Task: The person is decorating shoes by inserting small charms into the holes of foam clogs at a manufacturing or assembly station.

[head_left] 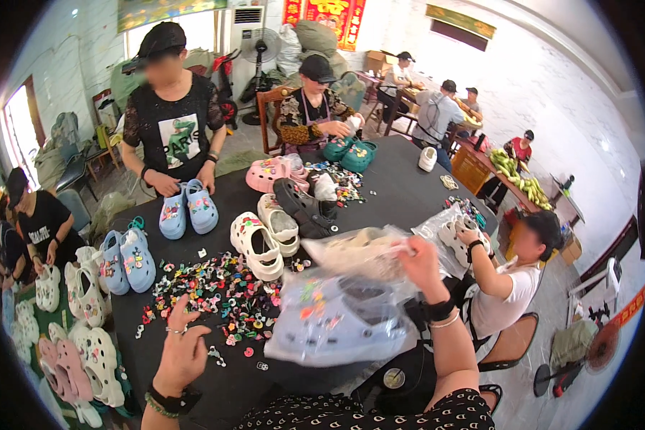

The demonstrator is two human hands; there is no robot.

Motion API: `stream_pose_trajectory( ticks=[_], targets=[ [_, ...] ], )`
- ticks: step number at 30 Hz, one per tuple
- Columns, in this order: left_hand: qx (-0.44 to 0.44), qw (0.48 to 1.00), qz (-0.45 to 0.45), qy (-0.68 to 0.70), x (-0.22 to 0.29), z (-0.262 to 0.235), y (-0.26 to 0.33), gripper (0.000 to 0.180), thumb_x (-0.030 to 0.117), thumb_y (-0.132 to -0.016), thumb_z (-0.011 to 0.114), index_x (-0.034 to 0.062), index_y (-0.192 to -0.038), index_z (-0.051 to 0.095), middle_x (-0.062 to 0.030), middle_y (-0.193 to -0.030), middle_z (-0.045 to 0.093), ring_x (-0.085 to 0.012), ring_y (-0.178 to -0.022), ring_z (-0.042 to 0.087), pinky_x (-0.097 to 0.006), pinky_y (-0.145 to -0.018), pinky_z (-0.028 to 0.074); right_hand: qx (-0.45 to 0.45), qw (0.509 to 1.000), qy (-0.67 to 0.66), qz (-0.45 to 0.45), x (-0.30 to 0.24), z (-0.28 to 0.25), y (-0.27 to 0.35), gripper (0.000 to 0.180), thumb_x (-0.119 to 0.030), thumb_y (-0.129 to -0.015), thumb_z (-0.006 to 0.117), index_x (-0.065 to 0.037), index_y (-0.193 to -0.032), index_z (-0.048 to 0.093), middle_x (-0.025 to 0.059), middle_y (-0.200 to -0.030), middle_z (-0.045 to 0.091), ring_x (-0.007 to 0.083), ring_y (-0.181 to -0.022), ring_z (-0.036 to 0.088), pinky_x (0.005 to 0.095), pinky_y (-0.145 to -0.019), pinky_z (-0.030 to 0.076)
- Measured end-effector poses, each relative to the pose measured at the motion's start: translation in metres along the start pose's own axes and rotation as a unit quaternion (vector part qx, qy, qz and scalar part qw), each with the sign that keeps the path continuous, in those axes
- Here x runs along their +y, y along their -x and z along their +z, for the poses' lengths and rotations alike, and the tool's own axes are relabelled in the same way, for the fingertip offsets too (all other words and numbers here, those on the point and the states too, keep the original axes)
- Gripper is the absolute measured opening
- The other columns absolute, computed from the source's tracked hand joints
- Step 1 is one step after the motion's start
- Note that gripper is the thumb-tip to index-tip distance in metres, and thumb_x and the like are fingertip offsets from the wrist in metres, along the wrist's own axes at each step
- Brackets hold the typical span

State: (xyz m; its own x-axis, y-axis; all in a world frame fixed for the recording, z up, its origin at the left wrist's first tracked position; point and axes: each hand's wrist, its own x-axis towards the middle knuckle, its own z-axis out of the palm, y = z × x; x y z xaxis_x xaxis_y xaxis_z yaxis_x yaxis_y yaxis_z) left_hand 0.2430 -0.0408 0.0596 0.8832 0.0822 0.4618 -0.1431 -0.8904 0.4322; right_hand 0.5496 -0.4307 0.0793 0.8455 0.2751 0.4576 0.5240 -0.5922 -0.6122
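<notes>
My right hand (420, 266) is closed on the edge of a clear plastic bag (401, 315). Light blue clogs (329, 319) with colourful charms show through the film, over the table's near edge. Behind them lies a beige clog (358, 251), also under clear film; I cannot tell whether it is the same bag. My left hand (181, 355) is raised, empty, fingers apart, beside a heap of small shoe charms (215, 290). Cream clogs (254, 247) with charms stand just past the heap, next to a black clog (302, 208).
Co-workers sit or stand around the black table (401, 172). One across from me touches blue clogs (186, 208); another handles teal clogs (349, 153); one at right holds a white clog (457, 240). More clogs (86, 294) stand at left. A chair (512, 344) is at right.
</notes>
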Motion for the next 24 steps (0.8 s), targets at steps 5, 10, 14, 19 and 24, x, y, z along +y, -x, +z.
stream_pose_trajectory(
  ticks=[5,10,14,19,24],
  targets=[
    [0.042,0.991,-0.125,-0.032,-0.016,-0.024,0.047,0.023,-0.014,-0.071,0.054,-0.0012,-0.090,0.058,-0.0280,-0.138,0.044,-0.0373,-0.109,0.060,-0.042,-0.087,0.052,0.116,0.988,-0.034,0.096,0.060,-0.009,-0.052,0.013,-0.004,-0.078,0.066,0.001,-0.090,0.067,0.0120,-0.078,0.065,0.0187,-0.071,0.062,0.0350,-0.069,0.049],
    [0.058,0.981,-0.167,-0.080,-0.031,-0.043,0.096,0.019,-0.015,-0.073,0.052,-0.0044,-0.087,0.059,-0.0263,-0.139,0.045,-0.0316,-0.095,0.063,-0.037,-0.076,0.052,0.298,0.910,-0.198,0.207,0.099,0.022,-0.090,0.020,-0.003,-0.080,0.063,0.004,-0.098,0.061,0.0150,-0.079,0.066,0.0211,-0.072,0.063,0.0376,-0.067,0.051],
    [0.063,0.954,-0.290,-0.040,-0.024,-0.048,0.130,0.019,-0.014,-0.074,0.052,-0.0036,-0.086,0.060,-0.0255,-0.134,0.050,-0.0327,-0.099,0.063,-0.036,-0.076,0.052,0.267,0.946,0.079,0.169,0.205,0.087,-0.086,0.026,-0.007,-0.078,0.066,0.005,-0.101,0.062,0.0200,-0.089,0.068,0.0357,-0.083,0.065,0.0431,-0.076,0.051],
    [0.105,0.948,-0.299,-0.040,-0.055,-0.040,0.195,0.019,-0.007,-0.074,0.055,0.0030,-0.088,0.064,-0.0249,-0.126,0.056,-0.0393,-0.113,0.057,-0.045,-0.100,0.044,-0.014,0.849,0.516,0.115,0.306,0.120,-0.040,0.042,-0.033,-0.088,0.058,-0.007,-0.121,0.060,0.0166,-0.126,0.059,0.0341,-0.118,0.054,0.0474,-0.099,0.041],
    [0.108,0.882,-0.450,-0.090,-0.026,-0.055,0.290,0.019,0.003,-0.079,0.055,0.0063,-0.096,0.063,-0.0229,-0.139,0.045,-0.0424,-0.107,0.059,-0.046,-0.090,0.050,-0.212,0.776,0.592,0.049,0.220,0.194,-0.067,0.035,-0.032,-0.097,0.050,-0.010,-0.122,0.062,0.0181,-0.146,0.044,0.0326,-0.131,0.046,0.0433,-0.101,0.042]
  ],
)
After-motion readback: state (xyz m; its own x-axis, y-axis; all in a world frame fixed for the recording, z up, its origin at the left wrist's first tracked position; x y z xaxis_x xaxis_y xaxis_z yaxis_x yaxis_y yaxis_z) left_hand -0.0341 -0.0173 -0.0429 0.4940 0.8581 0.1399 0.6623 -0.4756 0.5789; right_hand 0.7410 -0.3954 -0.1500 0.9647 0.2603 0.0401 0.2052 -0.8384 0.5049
